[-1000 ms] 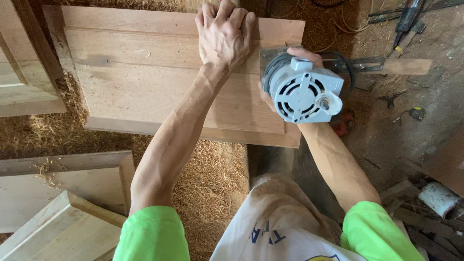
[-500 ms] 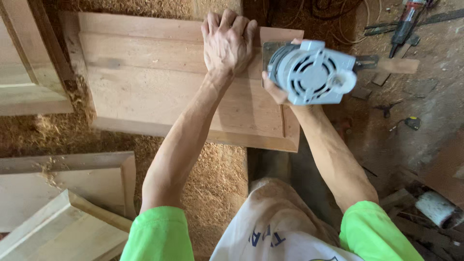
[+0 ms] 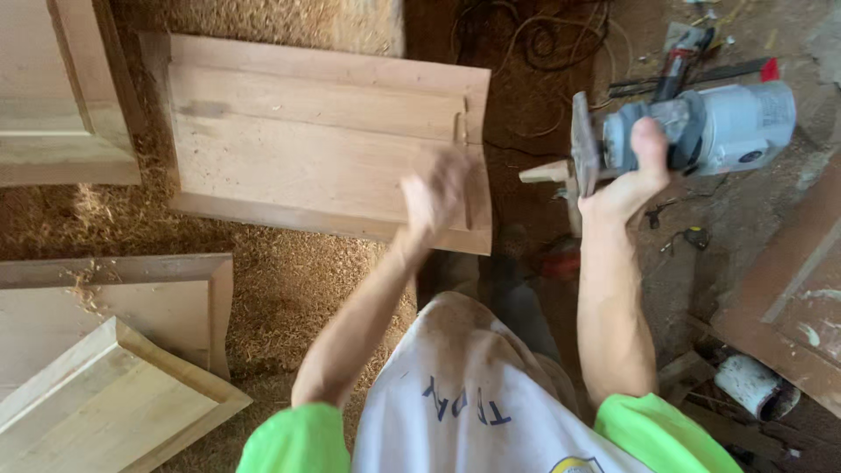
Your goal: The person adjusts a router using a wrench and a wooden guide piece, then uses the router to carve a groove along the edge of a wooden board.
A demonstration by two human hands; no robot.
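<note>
left hand blurred, raised, fingers loose | right hand gripping, arm extended

Your right hand grips a grey power router, held on its side off to the right of the raised wooden panel, clear of the wood. Your left hand is blurred, open, over the panel's near right corner; you cannot tell whether it touches. The panel lies flat amid sawdust. More wooden panels are stacked at your lower left, and another lies at the upper left. Cables and small tools lie on the dirt floor beyond the router.
</note>
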